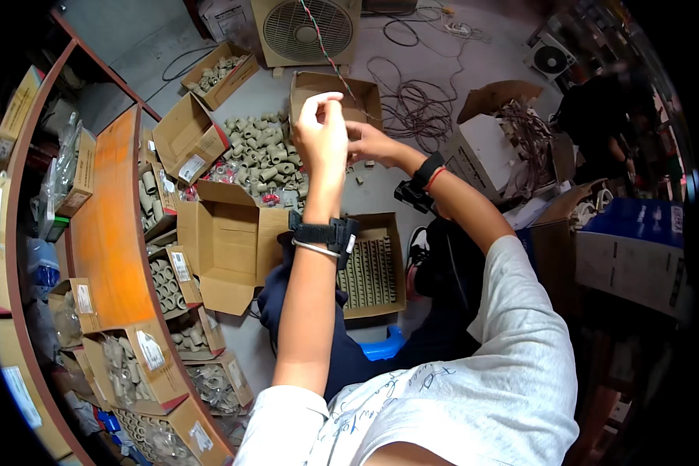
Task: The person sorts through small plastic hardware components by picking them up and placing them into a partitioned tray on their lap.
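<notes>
My left hand (320,131) is raised in front of me, its fingers bent at the tips. Close beside it, my right hand (374,144) reaches in from the right, its fingertips partly hidden behind the left hand. A twisted red, green and white wire (321,45) runs down from the top edge to just beyond both hands; whether fingers touch it cannot be told. Behind the hands stands an open cardboard box (364,88). Beige plastic pipe fittings (262,148) lie heaped on the floor to their left. Nearer my legs, an open box holds rows of beige fittings (370,274).
Left, an orange shelf panel (108,221) stands by boxes of fittings. An empty open carton (227,244) lies beside my leg. A box fan (306,32) and coiled cable (419,108) are ahead. To the right are a box of tangled wires (521,131) and a dark-clothed person (600,122).
</notes>
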Available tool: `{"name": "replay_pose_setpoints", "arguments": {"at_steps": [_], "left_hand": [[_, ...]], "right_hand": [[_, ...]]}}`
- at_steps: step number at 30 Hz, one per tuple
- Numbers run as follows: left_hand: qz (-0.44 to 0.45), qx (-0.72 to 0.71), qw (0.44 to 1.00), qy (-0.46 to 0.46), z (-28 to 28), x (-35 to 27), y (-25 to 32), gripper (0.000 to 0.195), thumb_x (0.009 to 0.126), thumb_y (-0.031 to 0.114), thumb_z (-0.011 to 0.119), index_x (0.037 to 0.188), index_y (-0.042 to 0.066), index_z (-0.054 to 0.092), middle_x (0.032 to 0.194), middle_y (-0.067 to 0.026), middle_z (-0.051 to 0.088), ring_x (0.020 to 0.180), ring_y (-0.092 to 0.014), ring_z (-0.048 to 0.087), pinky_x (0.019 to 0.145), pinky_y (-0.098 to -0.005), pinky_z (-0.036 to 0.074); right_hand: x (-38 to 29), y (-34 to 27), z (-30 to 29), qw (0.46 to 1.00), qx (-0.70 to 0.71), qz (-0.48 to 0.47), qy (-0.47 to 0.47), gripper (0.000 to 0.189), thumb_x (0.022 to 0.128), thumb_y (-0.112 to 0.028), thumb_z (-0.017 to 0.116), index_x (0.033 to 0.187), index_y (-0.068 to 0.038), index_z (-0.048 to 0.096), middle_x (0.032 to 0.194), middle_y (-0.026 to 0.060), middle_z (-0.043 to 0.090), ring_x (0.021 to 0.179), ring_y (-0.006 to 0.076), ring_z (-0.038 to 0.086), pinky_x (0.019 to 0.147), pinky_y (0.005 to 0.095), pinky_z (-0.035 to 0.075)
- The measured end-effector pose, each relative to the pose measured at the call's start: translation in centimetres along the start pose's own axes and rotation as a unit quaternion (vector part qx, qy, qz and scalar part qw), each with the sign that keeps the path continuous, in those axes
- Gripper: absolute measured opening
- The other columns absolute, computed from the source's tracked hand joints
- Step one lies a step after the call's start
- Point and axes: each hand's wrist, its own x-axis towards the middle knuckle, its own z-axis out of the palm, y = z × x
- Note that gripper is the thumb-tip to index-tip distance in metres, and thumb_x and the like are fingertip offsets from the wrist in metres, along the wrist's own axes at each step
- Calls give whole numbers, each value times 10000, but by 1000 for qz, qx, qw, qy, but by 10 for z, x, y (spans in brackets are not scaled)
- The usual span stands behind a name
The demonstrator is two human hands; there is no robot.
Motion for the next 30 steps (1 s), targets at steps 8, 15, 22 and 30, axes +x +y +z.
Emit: {"name": "replay_pose_setpoints", "arguments": {"at_steps": [8, 15, 22, 30], "left_hand": [[24, -38, 999, -1, -3, -36, -4, 289, 879, 270, 535, 1066, 67, 619, 1045, -91, 605, 990, -206, 565, 859, -314, 432], [-23, -168, 972, -163, 5, -63, 3, 325, 917, 287, 488, 1125, 41, 527, 952, -52, 607, 787, -114, 597, 675, -252, 486], [-49, -96, 964, -243, 2, -64, 14, 375, 863, 199, 603, 1172, 36, 468, 916, -57, 584, 767, -125, 594, 690, -254, 474], [-64, -132, 951, -272, 10, -54, 10, 309, 825, 136, 656, 1098, 32, 555, 940, -41, 592, 790, -116, 574, 681, -242, 477]], "right_hand": [[-96, -77, 34, 981, 178, -76, -5, 254, 856, -119, 606, 1104, -119, 551, 902, -27, 577, 808, 64, 562, 686, 229, 492], [-143, -84, 44, 963, 231, -136, 2, 331, 869, -116, 584, 1186, -63, 507, 959, 13, 571, 829, 92, 571, 675, 226, 511], [-157, -74, 36, 945, 279, -167, 26, 345, 879, -164, 554, 1183, -2, 525, 1001, 44, 582, 810, 84, 562, 648, 198, 491], [-154, -78, 22, 945, 297, -119, 69, 308, 877, -191, 535, 1106, 13, 567, 897, 79, 600, 702, 108, 579, 587, 205, 513]]}}
